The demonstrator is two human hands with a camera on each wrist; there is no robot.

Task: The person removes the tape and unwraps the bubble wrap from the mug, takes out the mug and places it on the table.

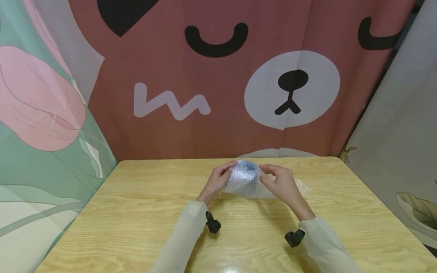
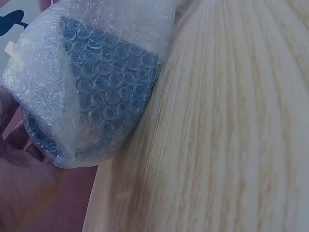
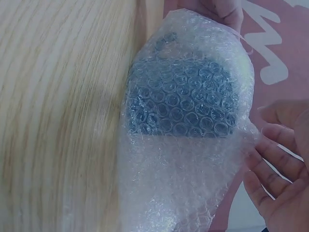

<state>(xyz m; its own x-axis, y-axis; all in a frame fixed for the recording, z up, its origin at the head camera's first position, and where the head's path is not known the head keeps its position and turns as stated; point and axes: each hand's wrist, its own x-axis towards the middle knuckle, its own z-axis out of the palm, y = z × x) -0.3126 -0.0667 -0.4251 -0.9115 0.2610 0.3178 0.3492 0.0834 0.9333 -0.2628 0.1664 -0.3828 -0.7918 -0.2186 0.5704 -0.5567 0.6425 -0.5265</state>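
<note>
Pale sleeves [image 1: 181, 239] reached in from 7 and 5 o'clock, forearms angled inward. Near the wood-grain table [image 1: 136, 216]'s 12 o'clock edge, the left hand [image 1: 217, 178] curled its fingers round the 9 o'clock side of a bubble-wrapped blue bundle [image 1: 244, 176]; the right hand [image 1: 282, 182] pinched its wrap at 3 o'clock.

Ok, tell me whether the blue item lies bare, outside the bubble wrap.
No: the right wrist view shows bubble wrap covering the blue item.
</note>
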